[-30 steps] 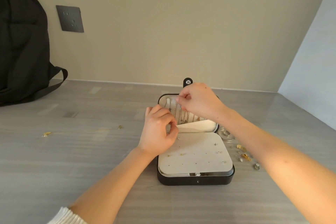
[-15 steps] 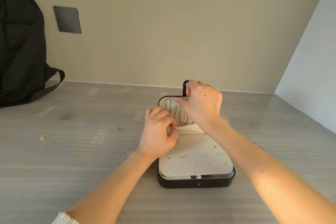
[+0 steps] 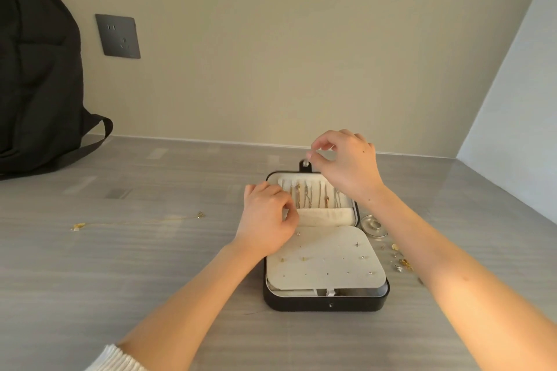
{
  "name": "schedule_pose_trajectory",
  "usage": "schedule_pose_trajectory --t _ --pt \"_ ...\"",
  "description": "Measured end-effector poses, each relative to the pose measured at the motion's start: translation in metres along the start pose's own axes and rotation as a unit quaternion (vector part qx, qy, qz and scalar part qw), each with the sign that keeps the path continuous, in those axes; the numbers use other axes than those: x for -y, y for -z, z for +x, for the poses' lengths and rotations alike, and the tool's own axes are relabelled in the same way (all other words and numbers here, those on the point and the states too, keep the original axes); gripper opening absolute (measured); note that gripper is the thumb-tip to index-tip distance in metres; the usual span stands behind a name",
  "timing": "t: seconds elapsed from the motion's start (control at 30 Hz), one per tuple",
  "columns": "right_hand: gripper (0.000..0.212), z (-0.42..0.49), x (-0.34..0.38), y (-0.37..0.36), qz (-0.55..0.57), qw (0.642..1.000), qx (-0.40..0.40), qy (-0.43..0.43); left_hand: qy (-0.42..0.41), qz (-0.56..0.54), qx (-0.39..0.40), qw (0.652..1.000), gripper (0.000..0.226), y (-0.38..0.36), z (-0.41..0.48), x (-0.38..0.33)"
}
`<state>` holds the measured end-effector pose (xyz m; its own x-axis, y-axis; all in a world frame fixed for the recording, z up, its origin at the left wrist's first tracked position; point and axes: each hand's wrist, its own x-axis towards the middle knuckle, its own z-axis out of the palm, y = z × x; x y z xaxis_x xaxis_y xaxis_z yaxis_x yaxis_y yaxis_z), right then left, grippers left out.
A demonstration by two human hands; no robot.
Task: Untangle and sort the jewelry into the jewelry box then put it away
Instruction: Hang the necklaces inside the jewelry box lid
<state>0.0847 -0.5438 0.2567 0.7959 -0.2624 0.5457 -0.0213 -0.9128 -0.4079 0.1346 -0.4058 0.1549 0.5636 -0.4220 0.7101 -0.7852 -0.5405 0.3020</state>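
Right hand [image 3: 346, 166] is hovering, fingers curled, above the box [image 3: 325, 304].
Left hand [image 3: 268, 220] is curling beside the necklaces [image 3: 307, 196]; cannot tell whether either is holding anything.

L hand [image 3: 269, 218] curled, low; R hand [image 3: 346, 166] curled, raised.

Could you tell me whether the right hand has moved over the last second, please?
Yes. The right hand has risen from the necklace rows toward the snap tab at the far edge of the black rectangular jewelry box.
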Motion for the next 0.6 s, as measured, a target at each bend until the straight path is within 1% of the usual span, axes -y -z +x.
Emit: schedule_pose_trajectory --t 0.07,0.13,0.23,0.33,0.47,0.53,0.6 --pt "0.012 -0.006 0.002 0.001 0.0 1.0 0.011 0.009 0.051 0.023 0.074 0.996 0.029 -0.003 0.004 0.003" --pt "0.009 -0.013 0.005 0.0 0.004 0.999 0.027 0.018 0.088 0.021 0.121 0.989 0.027 -0.005 0.007 0.004" --pt "0.005 -0.022 0.015 -0.001 0.022 0.998 0.048 0.032 0.114 0.004 0.144 0.983 0.026 0.0 0.009 0.0" --pt "0.004 -0.028 0.03 -0.004 0.033 0.996 0.062 0.054 0.15 -0.028 0.119 0.981 0.025 0.015 0.006 0.003" --pt "0.005 -0.035 0.058 -0.008 0.063 0.991 0.075 0.092 0.217 0.024 0.076 0.973 0.019 0.059 -0.012 0.047" --pt "0.008 -0.04 0.073 -0.011 0.077 0.987 0.086 0.114 0.29 0.049 0.05 0.955 0.019 0.091 -0.028 0.079" --pt "0.007 -0.045 0.087 -0.016 0.091 0.982 0.102 0.133 0.368 0.083 0.017 0.926 0.02 0.126 -0.046 0.11"
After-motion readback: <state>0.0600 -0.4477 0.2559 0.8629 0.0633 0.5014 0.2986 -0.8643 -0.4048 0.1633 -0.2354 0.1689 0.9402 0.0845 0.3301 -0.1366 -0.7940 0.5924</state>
